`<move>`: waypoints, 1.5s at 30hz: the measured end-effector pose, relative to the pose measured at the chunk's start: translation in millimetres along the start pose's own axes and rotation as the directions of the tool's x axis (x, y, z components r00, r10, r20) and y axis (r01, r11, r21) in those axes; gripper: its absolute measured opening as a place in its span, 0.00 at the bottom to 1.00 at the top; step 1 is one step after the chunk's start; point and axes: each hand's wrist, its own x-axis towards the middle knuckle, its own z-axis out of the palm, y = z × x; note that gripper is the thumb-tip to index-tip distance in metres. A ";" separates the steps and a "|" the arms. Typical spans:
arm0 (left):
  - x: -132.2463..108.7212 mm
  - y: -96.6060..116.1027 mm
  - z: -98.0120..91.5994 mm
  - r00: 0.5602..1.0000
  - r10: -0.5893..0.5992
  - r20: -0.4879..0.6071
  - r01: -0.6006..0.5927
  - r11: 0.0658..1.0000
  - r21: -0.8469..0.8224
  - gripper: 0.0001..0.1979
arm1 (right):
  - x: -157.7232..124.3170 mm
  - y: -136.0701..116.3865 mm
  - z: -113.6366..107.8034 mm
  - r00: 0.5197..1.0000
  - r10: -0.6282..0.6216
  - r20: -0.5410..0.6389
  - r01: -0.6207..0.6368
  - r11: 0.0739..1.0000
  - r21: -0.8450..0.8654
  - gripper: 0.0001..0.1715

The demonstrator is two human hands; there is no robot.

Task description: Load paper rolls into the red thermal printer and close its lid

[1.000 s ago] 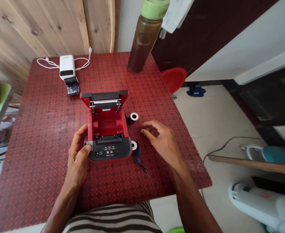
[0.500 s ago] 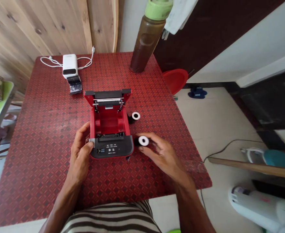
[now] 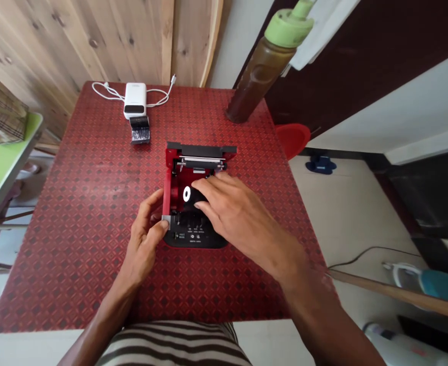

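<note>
A small red printer [image 3: 170, 190] with a black front panel stands with its lid up in the middle of the red patterned table [image 3: 94, 203]. My left hand [image 3: 147, 239] grips its left side, thumb on the grey corner tab. My right hand [image 3: 231, 213] reaches over the printer from the right and holds a black roll with a white core [image 3: 188, 194] down in the red compartment. Its fingers are wrapped round the roll and cover most of the printer's right half.
A white power bank [image 3: 135, 99] with a white cable and a small black item [image 3: 140, 129] lie at the table's far side. A tall brown bottle with a green cap [image 3: 265, 66] stands at the far right corner. A green side table [image 3: 2, 162] is at the left.
My right hand picked up the black roll from the table beside the printer and carried it left into the open compartment. The view has shifted; the second roll is hidden behind my hand.
</note>
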 end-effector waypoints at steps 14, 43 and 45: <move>-4.0 1.1 -0.2 1.000 -0.022 0.016 0.022 1.000 0.006 0.28 | 37.5 -18.1 11.4 0.966 0.135 0.220 -0.086 0.972 -0.217 0.13; -4.3 0.6 -0.8 1.000 -0.022 -0.001 0.022 0.999 0.025 0.28 | 3.3 17.4 -9.2 0.972 -0.164 0.170 0.109 0.951 0.291 0.20; -4.3 0.6 -0.9 1.000 -0.013 -0.010 0.013 0.999 0.038 0.28 | 7.7 21.3 -9.8 0.963 -0.207 0.171 0.145 0.938 0.316 0.19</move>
